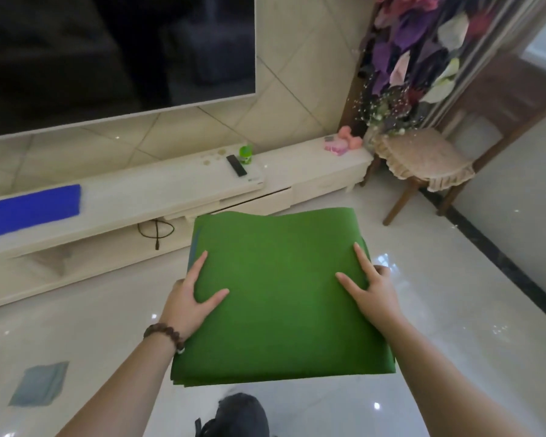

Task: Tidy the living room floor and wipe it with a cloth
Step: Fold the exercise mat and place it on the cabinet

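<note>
My shoe (238, 414) stands on bare floor (438, 310). Both hands, left (188, 298) and right (371, 287), clamp the folded green mat (278, 294) in midair; blue cloth (38, 384) lies unused, so wiping remains.

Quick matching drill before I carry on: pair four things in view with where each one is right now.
Things:
1. green mat
2. grey cloth
3. remote control
4. blue cloth

Places:
A. on the floor, lower left
B. on the TV cabinet, beside the small green bottle
C. folded, held between the left hand and right hand
D. on the cabinet's left end

Pairs: 1-C, 2-A, 3-B, 4-D
</note>
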Tool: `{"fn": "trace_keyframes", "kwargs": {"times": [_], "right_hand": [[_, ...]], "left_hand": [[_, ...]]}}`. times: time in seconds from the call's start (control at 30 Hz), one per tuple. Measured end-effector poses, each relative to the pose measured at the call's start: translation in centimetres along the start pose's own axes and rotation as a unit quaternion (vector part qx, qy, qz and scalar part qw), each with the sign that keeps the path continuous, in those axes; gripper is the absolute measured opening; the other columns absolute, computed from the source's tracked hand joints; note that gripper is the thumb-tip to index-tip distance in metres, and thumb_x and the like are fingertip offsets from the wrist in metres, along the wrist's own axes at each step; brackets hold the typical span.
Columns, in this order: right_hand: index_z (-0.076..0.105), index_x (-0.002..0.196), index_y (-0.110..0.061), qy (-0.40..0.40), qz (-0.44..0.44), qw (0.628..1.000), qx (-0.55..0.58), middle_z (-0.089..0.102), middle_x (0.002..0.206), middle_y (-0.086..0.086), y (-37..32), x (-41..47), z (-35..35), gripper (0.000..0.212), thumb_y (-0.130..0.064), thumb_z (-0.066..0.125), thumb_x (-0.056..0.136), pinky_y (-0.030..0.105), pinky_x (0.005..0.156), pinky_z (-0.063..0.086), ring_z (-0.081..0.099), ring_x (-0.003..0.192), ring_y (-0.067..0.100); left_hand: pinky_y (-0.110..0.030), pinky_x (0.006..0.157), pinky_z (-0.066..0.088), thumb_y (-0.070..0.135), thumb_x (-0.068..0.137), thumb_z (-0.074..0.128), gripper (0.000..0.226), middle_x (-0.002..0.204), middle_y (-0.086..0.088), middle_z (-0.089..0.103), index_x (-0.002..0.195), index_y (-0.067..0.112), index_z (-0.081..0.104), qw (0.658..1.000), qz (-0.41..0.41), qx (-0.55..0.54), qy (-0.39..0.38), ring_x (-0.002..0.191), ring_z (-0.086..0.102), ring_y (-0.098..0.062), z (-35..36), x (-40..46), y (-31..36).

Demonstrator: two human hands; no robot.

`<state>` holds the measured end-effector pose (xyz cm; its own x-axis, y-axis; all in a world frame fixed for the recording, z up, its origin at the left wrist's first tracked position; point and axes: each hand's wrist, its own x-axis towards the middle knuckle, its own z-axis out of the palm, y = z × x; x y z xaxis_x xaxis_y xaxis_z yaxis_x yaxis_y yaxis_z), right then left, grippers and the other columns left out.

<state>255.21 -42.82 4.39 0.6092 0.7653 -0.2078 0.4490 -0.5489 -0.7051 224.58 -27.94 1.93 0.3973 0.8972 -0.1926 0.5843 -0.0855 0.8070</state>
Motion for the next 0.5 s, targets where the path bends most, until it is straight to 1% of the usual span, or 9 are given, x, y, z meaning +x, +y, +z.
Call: {"fn": "trace_keyframes", "kwargs": {"times": [0.13, 0.23, 0.4, 0.5], "right_hand": [[0.02, 0.14, -0.057, 0.007, 0.016, 1.0, 0.011, 0.034, 0.118, 0.001, 1.7, 5.9, -1.0, 0.071, -0.053, 0.061, 0.083, 0.034, 0.1, 0.04, 0.046, 0.1, 0.015], [0.02, 0.14, -0.058, 0.006, 0.021, 1.0, 0.007, 0.035, 0.116, 0.001, 2.0, 11.6, -1.6, 0.07, -0.054, 0.061, 0.082, 0.035, 0.1, 0.042, 0.046, 0.1, 0.016], [0.019, 0.139, -0.06, -0.005, 0.021, 1.0, -0.001, 0.036, 0.118, 0.003, 1.0, 23.6, -2.5, 0.07, -0.056, 0.06, 0.082, 0.032, 0.097, 0.041, 0.048, 0.101, 0.018], [0.02, 0.138, -0.06, -0.014, 0.021, 1.0, 0.002, 0.036, 0.119, 0.004, -0.3, 30.9, -3.4, 0.07, -0.054, 0.061, 0.082, 0.034, 0.1, 0.041, 0.049, 0.105, 0.02]], "left_hand": [[-0.033, 0.095, 0.047, 0.046, 0.074, 0.072, 0.089, 0.127, -0.007, 0.054, 0.141, 0.055, 0.015, 1.0, -0.007, 0.013, -0.015, 0.106, 0.056, -0.018, 2.6, 5.9, 1.7], [-0.033, 0.095, 0.047, 0.046, 0.074, 0.072, 0.089, 0.127, -0.007, 0.054, 0.142, 0.054, 0.015, 1.0, -0.007, 0.01, -0.017, 0.105, 0.056, -0.017, 4.4, 11.2, 2.9], [-0.036, 0.099, 0.045, 0.047, 0.074, 0.072, 0.089, 0.129, -0.007, 0.053, 0.141, 0.057, 0.014, 1.0, -0.018, -0.005, -0.005, 0.108, 0.055, -0.019, 6.5, 22.0, 5.0], [-0.035, 0.099, 0.045, 0.049, 0.073, 0.072, 0.09, 0.128, -0.006, 0.053, 0.141, 0.058, 0.014, 1.0, -0.027, -0.003, 0.0, 0.108, 0.055, -0.018, 7.1, 28.5, 7.1]]}}
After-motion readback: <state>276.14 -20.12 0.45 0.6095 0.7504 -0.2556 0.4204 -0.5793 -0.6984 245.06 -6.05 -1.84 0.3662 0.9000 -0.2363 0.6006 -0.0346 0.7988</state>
